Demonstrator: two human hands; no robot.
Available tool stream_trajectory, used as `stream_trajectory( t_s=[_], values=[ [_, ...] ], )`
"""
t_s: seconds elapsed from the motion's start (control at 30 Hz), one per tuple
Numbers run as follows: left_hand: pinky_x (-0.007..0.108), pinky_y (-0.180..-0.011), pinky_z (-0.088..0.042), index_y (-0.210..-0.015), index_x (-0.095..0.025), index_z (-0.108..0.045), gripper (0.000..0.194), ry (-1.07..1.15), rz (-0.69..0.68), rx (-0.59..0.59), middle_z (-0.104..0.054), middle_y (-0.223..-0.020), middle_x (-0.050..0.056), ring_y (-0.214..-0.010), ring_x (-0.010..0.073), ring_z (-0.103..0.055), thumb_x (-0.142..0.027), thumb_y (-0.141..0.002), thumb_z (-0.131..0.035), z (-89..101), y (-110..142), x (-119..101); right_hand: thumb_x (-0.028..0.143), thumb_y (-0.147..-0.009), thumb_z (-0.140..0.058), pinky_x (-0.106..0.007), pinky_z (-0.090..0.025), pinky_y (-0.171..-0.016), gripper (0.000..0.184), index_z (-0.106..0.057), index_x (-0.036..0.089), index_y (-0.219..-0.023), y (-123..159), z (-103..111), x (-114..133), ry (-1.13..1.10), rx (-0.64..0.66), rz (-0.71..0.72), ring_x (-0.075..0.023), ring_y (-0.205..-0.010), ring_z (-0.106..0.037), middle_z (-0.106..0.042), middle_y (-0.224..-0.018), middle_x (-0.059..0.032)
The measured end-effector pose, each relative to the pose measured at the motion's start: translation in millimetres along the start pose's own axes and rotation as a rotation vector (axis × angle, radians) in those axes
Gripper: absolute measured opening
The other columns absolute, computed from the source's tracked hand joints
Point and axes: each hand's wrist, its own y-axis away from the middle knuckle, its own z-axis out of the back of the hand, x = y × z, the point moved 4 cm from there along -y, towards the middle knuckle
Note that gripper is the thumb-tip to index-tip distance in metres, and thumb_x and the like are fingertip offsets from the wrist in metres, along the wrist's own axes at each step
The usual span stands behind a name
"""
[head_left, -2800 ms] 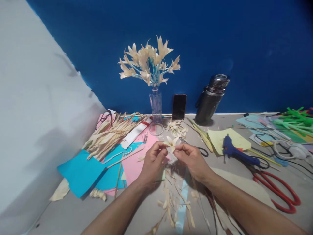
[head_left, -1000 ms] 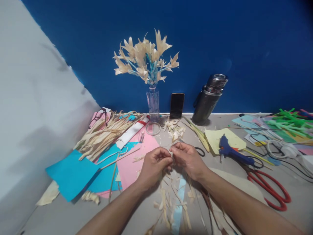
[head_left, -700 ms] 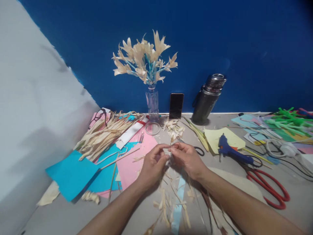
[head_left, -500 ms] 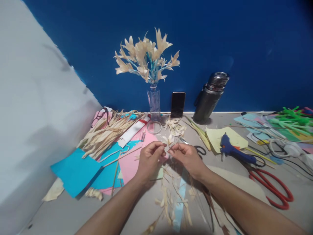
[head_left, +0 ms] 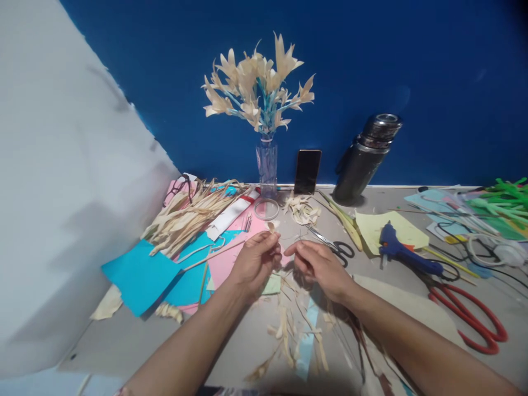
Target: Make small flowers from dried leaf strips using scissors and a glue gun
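In the middle of the table, my left hand (head_left: pixel 258 261) pinches a small cream flower of dried husk (head_left: pixel 272 226) that pokes up above its fingertips. My right hand (head_left: pixel 315 264) sits just to the right, a small gap between the two. Its fingers are curled in with the index finger pointing left; whether something thin is between them I cannot make out. Scissors with black handles (head_left: pixel 342 250) lie right behind my right hand. Below both hands are husk scraps (head_left: pixel 284 335) and a pale blue strip (head_left: pixel 307 344).
A clear bottle (head_left: pixel 267 168) of husk flowers (head_left: pixel 259 82) stands at the back, beside a phone (head_left: pixel 307 171) and a dark flask (head_left: pixel 367 159). Dried husks (head_left: pixel 190 212) and blue paper (head_left: pixel 142 275) lie left. A glue gun (head_left: pixel 406 254) and red-handled scissors (head_left: pixel 470 316) lie right.
My hands have drawn apart; the husk flower that was between them is now in my left hand only. The view has shifted, so the scene sits slightly farther right.
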Motion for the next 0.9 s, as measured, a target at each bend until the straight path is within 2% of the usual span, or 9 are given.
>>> stream_trajectory(
  t_s=[0.13, 0.23, 0.33, 0.4, 0.47, 0.67, 0.9],
  values=[
    [0.018, -0.055, -0.047, -0.077, -0.013, -0.065, 0.028, 0.097, 0.051, 0.003, -0.06, -0.064, -0.001, -0.057, 0.0074, -0.055, -0.021, -0.064, -0.089, 3.0, -2.0, -0.3, 0.059, -0.096, -0.046, -0.022, -0.027, -0.045, 0.048, -0.069, 0.016, -0.098, 1.4, 3.3, 4.2, 0.205, 0.011, 0.071, -0.0095, -0.044, -0.036, -0.045, -0.05, 0.0057],
    [0.022, -0.062, -0.052, -0.083, -0.012, -0.067, 0.022, 0.106, 0.06, 0.042, -0.059, -0.065, -0.001, -0.059, 0.0078, -0.056, -0.021, -0.072, -0.084, 2.1, -1.2, 1.0, 0.061, -0.096, -0.044, -0.022, -0.029, -0.047, 0.053, -0.07, 0.015, -0.092, 0.9, 5.3, 6.0, 0.285, -0.006, 0.105, -0.0095, -0.045, -0.036, -0.041, -0.048, 0.0062],
    [0.024, -0.065, -0.054, -0.085, -0.01, -0.068, 0.018, 0.118, 0.059, 0.048, -0.059, -0.068, 0.0, -0.06, 0.0074, -0.055, -0.018, -0.075, -0.08, 2.7, -0.9, 2.4, 0.056, -0.096, -0.045, -0.022, -0.026, -0.044, 0.05, -0.07, 0.014, -0.087, 0.7, 2.8, 3.3, 0.133, 0.006, 0.024, -0.0081, -0.043, -0.032, -0.039, -0.049, 0.0066],
    [0.023, -0.063, -0.054, -0.086, -0.01, -0.068, 0.018, 0.125, 0.054, 0.048, -0.058, -0.069, 0.0, -0.06, 0.0076, -0.055, -0.017, -0.075, -0.081, 3.2, -1.1, 2.3, 0.05, -0.094, -0.048, -0.021, -0.02, -0.041, 0.043, -0.069, 0.014, -0.086, 2.0, -2.2, 0.5, -0.01, 0.055, -0.074, -0.0068, -0.04, -0.025, -0.039, -0.05, 0.0071],
    [0.022, -0.061, -0.053, -0.086, -0.009, -0.069, 0.019, 0.121, 0.052, 0.062, -0.057, -0.067, 0.0, -0.061, 0.0085, -0.055, -0.017, -0.074, -0.082, 2.8, -1.0, 1.8, 0.044, -0.092, -0.051, -0.021, -0.019, -0.039, 0.036, -0.069, 0.013, -0.087, 4.2, -7.0, 1.3, -0.076, 0.106, -0.103, -0.0065, -0.04, -0.024, -0.04, -0.049, 0.0071],
    [0.019, -0.058, -0.051, -0.085, -0.008, -0.073, 0.025, 0.128, 0.071, 0.136, -0.063, -0.074, 0.003, -0.061, 0.0077, -0.056, -0.019, -0.068, -0.087, -2.5, 1.3, 2.3, 0.048, -0.094, -0.052, -0.02, -0.027, -0.043, 0.04, -0.072, 0.012, -0.091, 10.0, -11.0, 11.1, 0.056, 0.205, 0.0, -0.0067, -0.043, -0.035, -0.049, -0.052, 0.0043],
    [0.019, -0.058, -0.051, -0.085, -0.006, -0.074, 0.032, 0.063, 0.092, 0.166, -0.067, -0.076, 0.005, -0.058, 0.0078, -0.059, -0.024, -0.065, -0.09, -2.1, 2.0, 7.5, 0.048, -0.094, -0.052, -0.019, -0.025, -0.04, 0.042, -0.072, 0.012, -0.088, 9.3, -9.7, 6.4, 0.035, 0.21, -0.054, -0.0064, -0.041, -0.034, -0.049, -0.05, 0.004]
  ],
)
